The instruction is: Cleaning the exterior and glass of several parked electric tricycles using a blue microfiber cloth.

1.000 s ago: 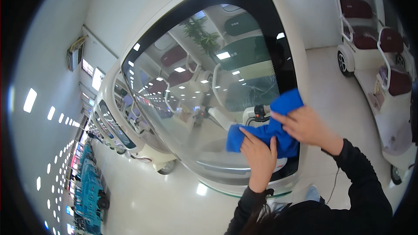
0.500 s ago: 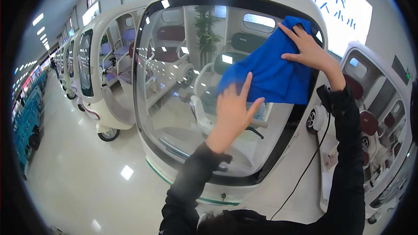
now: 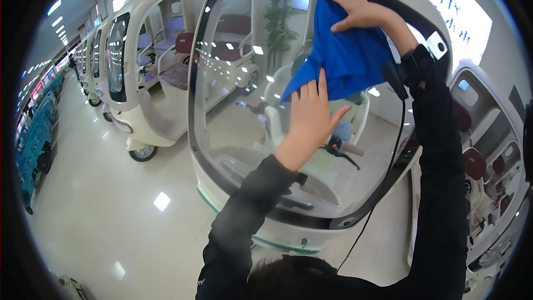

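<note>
A blue cloth (image 3: 352,61) lies against the big clear windshield (image 3: 230,125) of a cream-white cabin tricycle. Its upper end reaches the dark border at the top of the glass, and folds run down through it. My right hand (image 3: 361,12) rests on that upper end, fingers stretched and thumb apart, pressing it to the glass. Lower down, my left hand (image 3: 311,116) is flat with fingers extended, its fingertips on the cloth's lower left edge. Through the glass, a handlebar grip with a brake lever (image 3: 350,155) shows below the cloth.
More cream cabin tricycles (image 3: 119,78) stand in a row to the left, with teal vehicles (image 3: 39,133) beyond an aisle of shiny floor (image 3: 133,205). Another white cabin vehicle (image 3: 474,100) is close on the right. A black cable (image 3: 383,200) hangs from my right wrist.
My right hand has moved up and left across the windshield, drawing the cloth's upper end along. My left hand has gone up slightly and right. The view has shifted, and the cloth is more folded.
</note>
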Action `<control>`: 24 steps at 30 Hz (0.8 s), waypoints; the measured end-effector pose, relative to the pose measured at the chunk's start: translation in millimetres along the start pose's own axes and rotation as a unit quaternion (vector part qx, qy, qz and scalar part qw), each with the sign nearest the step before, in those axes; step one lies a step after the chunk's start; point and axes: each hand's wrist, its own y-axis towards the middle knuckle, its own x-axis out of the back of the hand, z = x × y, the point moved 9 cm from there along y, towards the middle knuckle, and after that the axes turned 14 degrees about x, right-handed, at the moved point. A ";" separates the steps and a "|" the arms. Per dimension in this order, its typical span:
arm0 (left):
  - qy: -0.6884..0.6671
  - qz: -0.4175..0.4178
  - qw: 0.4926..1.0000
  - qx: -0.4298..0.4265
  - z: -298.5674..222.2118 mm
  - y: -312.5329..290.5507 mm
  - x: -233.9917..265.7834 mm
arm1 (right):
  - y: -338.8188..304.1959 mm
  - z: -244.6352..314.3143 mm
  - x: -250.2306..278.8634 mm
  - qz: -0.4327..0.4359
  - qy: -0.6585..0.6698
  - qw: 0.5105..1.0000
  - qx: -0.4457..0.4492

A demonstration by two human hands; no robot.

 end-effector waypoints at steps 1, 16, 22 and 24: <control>0.027 0.033 0.999 0.017 10.0 -1.0 -6.0 | 10.0 9.9 1.9 -0.011 0.008 1.000 0.014; -0.132 0.087 0.907 0.391 298.0 -160.7 29.6 | 226.8 324.2 -148.8 0.044 0.128 0.970 0.202; -0.155 0.030 0.864 0.478 353.7 -315.0 16.3 | 158.4 498.5 -237.9 -0.041 0.150 0.966 0.204; -0.130 0.096 0.838 0.522 355.0 -348.9 2.3 | 139.0 525.3 -262.7 0.000 0.129 0.972 0.198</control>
